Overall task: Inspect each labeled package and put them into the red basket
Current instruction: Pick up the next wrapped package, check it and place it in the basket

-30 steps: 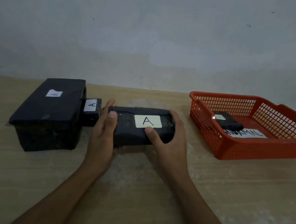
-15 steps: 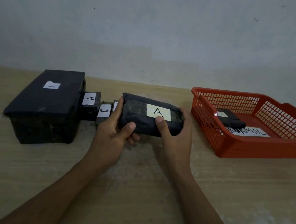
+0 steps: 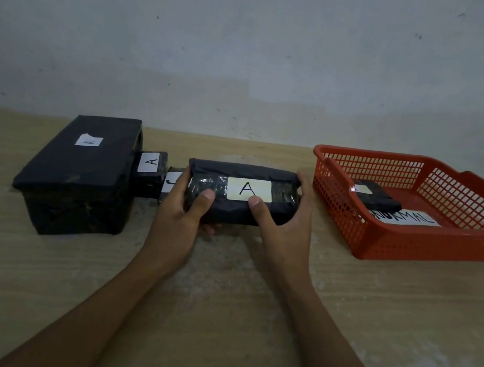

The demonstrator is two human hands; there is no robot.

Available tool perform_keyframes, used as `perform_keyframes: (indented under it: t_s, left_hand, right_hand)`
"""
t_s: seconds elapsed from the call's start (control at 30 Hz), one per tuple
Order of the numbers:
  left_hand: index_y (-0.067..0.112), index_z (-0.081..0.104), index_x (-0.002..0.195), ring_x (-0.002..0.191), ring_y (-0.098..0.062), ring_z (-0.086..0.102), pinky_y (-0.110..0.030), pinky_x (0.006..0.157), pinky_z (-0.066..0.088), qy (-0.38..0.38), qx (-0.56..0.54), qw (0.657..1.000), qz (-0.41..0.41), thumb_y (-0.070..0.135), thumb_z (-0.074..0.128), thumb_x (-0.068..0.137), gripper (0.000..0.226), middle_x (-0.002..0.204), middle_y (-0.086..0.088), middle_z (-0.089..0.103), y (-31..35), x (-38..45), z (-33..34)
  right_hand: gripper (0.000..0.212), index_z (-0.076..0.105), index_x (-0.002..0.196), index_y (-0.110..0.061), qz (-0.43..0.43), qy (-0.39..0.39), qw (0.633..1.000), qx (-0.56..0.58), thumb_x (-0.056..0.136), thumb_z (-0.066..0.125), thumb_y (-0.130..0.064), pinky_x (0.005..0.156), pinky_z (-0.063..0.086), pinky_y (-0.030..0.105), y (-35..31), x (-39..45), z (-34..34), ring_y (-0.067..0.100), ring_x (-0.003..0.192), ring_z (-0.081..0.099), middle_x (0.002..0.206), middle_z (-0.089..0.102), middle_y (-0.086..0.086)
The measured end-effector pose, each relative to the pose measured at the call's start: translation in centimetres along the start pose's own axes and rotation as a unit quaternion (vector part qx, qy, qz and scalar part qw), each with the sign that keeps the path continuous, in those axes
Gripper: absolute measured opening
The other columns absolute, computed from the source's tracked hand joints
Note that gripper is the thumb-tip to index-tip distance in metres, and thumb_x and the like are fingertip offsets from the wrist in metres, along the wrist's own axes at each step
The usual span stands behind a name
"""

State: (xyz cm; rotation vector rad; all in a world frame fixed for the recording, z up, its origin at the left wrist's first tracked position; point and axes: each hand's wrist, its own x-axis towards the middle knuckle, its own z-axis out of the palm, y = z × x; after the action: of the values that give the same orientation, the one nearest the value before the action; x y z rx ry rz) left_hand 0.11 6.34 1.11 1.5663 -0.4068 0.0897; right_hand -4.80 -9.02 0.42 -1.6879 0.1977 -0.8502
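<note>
We hold the black package marked A in both hands above the bench.

Our left hand and right hand each have a grip clamped on one end, thumbs on its front; the red basket stands just right, a small package inside.

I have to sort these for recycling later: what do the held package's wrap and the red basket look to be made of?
Held package: seemingly thin black plastic film, creased, with glossy clear tape glinting beside its white paper label; contents hidden. Red basket: apparently rigid moulded plastic, matte, with an even lattice of small holes in its walls.
</note>
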Motion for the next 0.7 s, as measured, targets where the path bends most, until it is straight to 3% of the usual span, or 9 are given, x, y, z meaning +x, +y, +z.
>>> perform_keyframes:
  t_s: [0.17, 0.27, 0.4, 0.57, 0.7]
  left_hand:
    - [0.023, 0.037, 0.148, 0.093, 0.001, 0.067, -0.021, 0.063, 0.057, -0.008, 0.008, 1.000, 0.010, 0.018, 0.050, 0.101, 0.049, 0.118, 0.009, 0.062, 0.02, 0.03, 0.04]
    - [0.023, 0.039, 0.146, 0.094, -0.004, 0.068, -0.024, 0.062, 0.057, -0.008, -0.006, 1.000, 0.001, 0.021, 0.050, 0.101, 0.047, 0.118, 0.008, 0.063, 0.01, 0.01, 0.09]
    - [0.028, 0.046, 0.137, 0.089, -0.003, 0.068, -0.025, 0.061, 0.057, -0.009, -0.039, 0.999, -0.014, 0.014, 0.046, 0.101, 0.039, 0.111, 0.013, 0.064, 0.31, -0.25, 0.07]
    - [0.035, 0.049, 0.122, 0.090, -0.011, 0.065, -0.034, 0.063, 0.057, -0.016, -0.033, 0.999, -0.014, 0.003, 0.043, 0.098, 0.040, 0.105, 0.010, 0.065, 0.34, -0.11, 0.01]
    - [0.032, 0.051, 0.124, 0.089, -0.010, 0.065, -0.029, 0.059, 0.056, -0.005, -0.028, 1.000, -0.003, -0.002, 0.044, 0.096, 0.044, 0.103, 0.009, 0.066, 0.07, 0.15, 0.03]
  right_hand:
    - [0.076, 0.028, 0.156, -0.029, 0.015, 0.006, 0.999, 0.028, 0.092, 0.070, -0.029, 0.099, 0.041, 0.006, -0.24, 0.15, 0.00, -0.009, 0.122, 0.048, 0.142, 0.043, -0.016]
    - [0.070, 0.029, 0.156, -0.028, 0.018, 0.009, 0.999, 0.038, 0.096, 0.065, -0.027, 0.095, 0.043, 0.004, -0.05, 0.24, -0.13, 0.000, 0.127, 0.047, 0.147, 0.043, -0.010]
    - [0.069, 0.029, 0.156, -0.027, 0.021, -0.004, 0.999, 0.042, 0.097, 0.064, -0.025, 0.092, 0.048, 0.008, -0.09, 0.14, -0.07, -0.001, 0.123, 0.051, 0.146, 0.045, -0.008]
    - [0.066, 0.031, 0.155, -0.023, 0.016, -0.009, 0.999, 0.045, 0.097, 0.064, -0.022, 0.080, 0.043, -0.001, 0.00, 0.14, -0.06, -0.003, 0.120, 0.052, 0.146, 0.048, -0.002]
    - [0.067, 0.035, 0.153, -0.023, 0.014, -0.022, 0.999, 0.044, 0.094, 0.064, -0.034, 0.089, 0.047, 0.006, 0.11, 0.18, 0.09, -0.005, 0.119, 0.055, 0.140, 0.054, -0.005]
